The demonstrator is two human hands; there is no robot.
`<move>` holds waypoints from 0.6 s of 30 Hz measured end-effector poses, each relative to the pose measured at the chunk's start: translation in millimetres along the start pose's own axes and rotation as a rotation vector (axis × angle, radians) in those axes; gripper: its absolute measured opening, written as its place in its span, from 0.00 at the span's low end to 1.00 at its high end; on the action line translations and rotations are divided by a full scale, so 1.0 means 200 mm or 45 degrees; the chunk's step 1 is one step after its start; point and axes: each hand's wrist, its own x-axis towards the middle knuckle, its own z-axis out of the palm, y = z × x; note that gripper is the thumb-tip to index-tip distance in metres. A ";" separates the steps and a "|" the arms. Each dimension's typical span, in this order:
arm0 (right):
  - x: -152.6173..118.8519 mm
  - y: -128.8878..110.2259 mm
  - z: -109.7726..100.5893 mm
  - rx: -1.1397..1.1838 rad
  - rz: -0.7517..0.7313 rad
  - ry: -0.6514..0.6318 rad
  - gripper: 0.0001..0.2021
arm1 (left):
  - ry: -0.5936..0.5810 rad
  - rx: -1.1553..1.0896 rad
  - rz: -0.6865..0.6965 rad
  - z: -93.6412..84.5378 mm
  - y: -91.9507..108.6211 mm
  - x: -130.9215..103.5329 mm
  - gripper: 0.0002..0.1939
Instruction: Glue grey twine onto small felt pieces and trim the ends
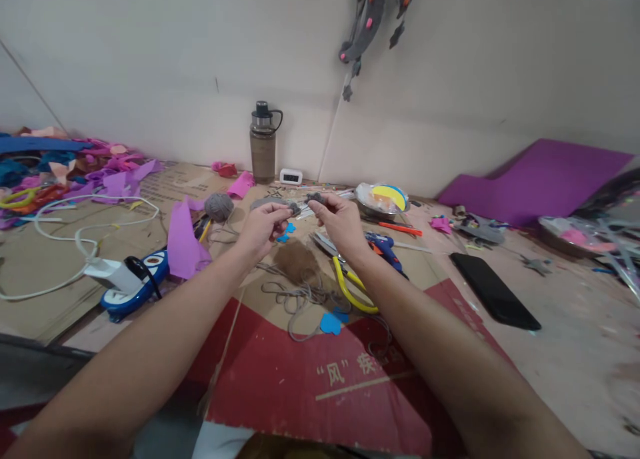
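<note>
My left hand [265,229] is closed in a pinch on a small dark grey piece [294,209]. Opposite it, slightly apart, my right hand [340,222] pinches another dark grey piece [315,198]. Both are raised over the cardboard. Beneath them lie a brown fuzzy patch [296,262], tangled grey cord [300,299] and blue cutouts [331,323]. Yellow-handled scissors [350,289] rest under my right forearm, next to a blue glue gun [384,249]. A ball of grey yarn [219,207] sits left of my left hand.
A bottle [263,146] and a small white clock [291,176] stand by the wall. On the left are a blue power strip [135,286] and felt scraps [120,179]. A black phone [495,291] and purple sheet [535,182] lie right. Grey decorations [370,22] hang above.
</note>
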 end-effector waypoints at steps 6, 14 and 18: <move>0.01 0.05 0.01 0.237 0.036 -0.018 0.12 | -0.011 -0.060 0.001 0.00 0.01 0.00 0.10; 0.03 0.05 0.02 0.614 0.260 -0.054 0.16 | 0.038 0.012 -0.027 -0.01 0.04 -0.02 0.09; 0.02 0.04 0.02 0.736 0.348 -0.029 0.18 | 0.067 0.022 -0.013 -0.01 0.05 -0.02 0.09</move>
